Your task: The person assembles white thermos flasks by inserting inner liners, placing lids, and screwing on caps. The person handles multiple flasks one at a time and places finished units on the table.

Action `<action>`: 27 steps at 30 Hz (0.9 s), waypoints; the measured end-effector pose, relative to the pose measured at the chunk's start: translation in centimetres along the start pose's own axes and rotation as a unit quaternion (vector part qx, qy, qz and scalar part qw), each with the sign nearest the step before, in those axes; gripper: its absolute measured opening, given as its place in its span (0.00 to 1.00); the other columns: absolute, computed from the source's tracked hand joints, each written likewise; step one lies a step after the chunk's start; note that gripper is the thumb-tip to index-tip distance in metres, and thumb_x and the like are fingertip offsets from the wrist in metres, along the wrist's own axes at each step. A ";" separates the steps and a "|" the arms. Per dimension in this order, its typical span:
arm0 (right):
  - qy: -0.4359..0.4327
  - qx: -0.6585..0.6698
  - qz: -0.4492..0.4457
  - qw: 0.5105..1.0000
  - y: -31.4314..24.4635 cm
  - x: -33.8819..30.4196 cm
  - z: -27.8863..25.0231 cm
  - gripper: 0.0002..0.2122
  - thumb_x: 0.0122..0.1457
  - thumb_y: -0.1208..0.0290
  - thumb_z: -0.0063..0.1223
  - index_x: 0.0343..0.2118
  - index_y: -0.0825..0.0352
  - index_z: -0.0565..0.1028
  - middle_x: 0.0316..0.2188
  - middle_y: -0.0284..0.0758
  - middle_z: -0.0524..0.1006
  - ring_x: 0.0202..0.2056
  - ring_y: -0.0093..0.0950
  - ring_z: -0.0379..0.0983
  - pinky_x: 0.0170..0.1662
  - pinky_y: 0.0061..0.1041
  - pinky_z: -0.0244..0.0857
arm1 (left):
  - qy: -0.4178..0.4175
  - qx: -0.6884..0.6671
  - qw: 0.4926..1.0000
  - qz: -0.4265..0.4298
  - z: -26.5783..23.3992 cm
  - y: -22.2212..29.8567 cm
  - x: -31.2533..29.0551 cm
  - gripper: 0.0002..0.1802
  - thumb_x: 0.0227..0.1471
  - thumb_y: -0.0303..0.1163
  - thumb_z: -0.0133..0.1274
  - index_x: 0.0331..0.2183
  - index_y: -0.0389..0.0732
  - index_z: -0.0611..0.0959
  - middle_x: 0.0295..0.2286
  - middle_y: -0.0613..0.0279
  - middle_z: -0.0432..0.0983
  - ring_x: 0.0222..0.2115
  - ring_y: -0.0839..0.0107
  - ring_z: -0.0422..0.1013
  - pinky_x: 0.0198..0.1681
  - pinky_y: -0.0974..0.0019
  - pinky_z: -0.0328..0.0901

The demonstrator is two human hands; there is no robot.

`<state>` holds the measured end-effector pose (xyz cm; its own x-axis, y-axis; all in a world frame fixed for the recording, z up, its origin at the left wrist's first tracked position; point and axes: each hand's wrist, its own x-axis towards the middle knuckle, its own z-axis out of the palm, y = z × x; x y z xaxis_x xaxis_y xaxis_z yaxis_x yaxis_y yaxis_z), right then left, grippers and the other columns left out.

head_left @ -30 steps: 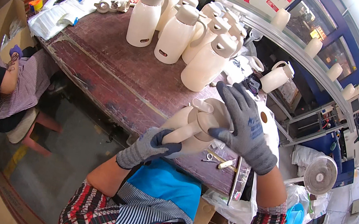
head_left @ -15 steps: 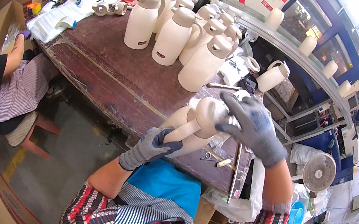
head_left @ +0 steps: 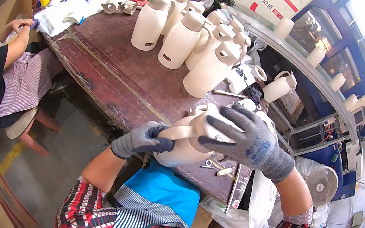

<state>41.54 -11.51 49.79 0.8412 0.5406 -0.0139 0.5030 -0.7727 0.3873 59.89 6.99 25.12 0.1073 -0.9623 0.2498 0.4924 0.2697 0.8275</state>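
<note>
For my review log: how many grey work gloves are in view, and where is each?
2: one on the left hand, gripping the handle of the cream jug; one on the right hand, over its lid. Others could be hidden.

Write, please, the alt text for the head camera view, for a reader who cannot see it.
A person's gloved left hand grips the handle of a cream jug while the gloved right hand rests on its top, by a worn reddish table. More cream jugs stand beyond. A co-worker sits at left; a fan is at right.
</note>
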 end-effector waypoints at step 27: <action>0.218 0.140 0.672 0.694 -7.9 -15.7 21.1 0.29 0.61 0.65 0.62 0.63 0.68 0.67 0.64 0.55 0.63 0.65 0.53 0.58 0.66 0.46 0.55 | 0.474 0.235 0.811 0.248 -22.3 10.5 4.4 0.10 0.66 0.35 0.54 0.43 0.39 0.82 0.30 0.71 0.76 0.29 0.82 0.69 0.33 0.75 0.62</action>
<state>28.50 -20.92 27.48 0.4781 -0.7289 0.4901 -0.6070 -0.6775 -0.4154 84.80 4.81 23.69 0.9176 -0.2650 0.2964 -0.1749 0.4005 0.8994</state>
